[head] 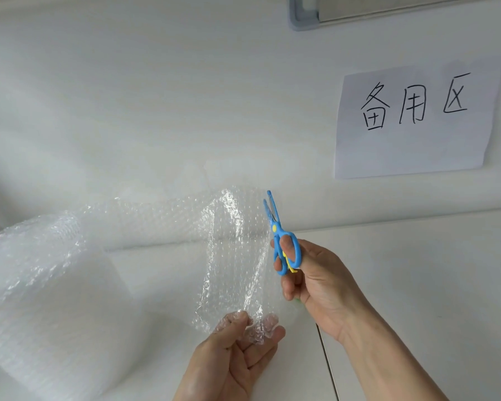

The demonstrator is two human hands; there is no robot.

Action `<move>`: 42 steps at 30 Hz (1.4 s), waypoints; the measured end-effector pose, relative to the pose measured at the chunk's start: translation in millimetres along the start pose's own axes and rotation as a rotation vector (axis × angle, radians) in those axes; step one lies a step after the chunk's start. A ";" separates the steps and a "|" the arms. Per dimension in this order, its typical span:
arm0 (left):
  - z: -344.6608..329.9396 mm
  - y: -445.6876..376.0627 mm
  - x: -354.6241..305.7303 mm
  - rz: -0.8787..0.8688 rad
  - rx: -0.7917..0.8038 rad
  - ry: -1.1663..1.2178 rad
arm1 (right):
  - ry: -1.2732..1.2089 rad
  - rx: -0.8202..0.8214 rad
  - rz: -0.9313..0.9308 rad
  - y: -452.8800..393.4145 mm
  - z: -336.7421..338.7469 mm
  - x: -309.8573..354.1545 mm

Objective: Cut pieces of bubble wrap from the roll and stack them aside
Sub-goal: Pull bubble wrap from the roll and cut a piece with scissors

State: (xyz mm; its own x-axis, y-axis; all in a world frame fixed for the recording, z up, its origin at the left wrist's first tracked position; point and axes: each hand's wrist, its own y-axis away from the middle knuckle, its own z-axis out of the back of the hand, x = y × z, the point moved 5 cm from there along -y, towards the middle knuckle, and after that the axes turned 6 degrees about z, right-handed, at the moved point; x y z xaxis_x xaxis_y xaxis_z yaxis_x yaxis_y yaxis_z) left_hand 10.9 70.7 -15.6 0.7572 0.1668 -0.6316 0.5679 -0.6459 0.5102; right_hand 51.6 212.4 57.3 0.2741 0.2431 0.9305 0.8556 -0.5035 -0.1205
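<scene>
A big roll of clear bubble wrap (38, 290) lies at the left of the white table. A loose sheet of bubble wrap (232, 256) runs from it to the right and hangs lifted above the table. My left hand (235, 357) pinches the sheet's lower corner between thumb and fingers. My right hand (315, 285) holds small blue scissors with a yellow pivot (281, 235), fingers through the handles. The blades point up and stand slightly apart, right beside the sheet's right edge.
A white paper sign with handwritten black characters (414, 117) is stuck on the wall at the right. A seam (327, 363) runs between two white table tops. A grey frame corner (301, 15) shows at the top.
</scene>
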 end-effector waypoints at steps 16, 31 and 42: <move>5.7 1.1 1.8 0.058 0.001 0.029 | -0.037 -0.095 -0.007 -11.5 -1.4 -4.8; 13.0 6.6 4.7 0.095 -0.005 0.027 | -0.114 -0.071 -0.002 -13.8 -3.2 3.7; 13.3 11.8 3.6 0.101 -0.021 0.039 | -0.137 -0.124 -0.014 -15.9 1.8 0.6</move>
State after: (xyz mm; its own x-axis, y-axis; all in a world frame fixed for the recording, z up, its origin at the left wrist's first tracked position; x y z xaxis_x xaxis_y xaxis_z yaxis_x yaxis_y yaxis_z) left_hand 16.1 53.7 -19.5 0.8225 0.1306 -0.5536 0.4944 -0.6453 0.5824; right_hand 38.9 222.1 59.1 0.3270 0.3572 0.8749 0.8011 -0.5959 -0.0561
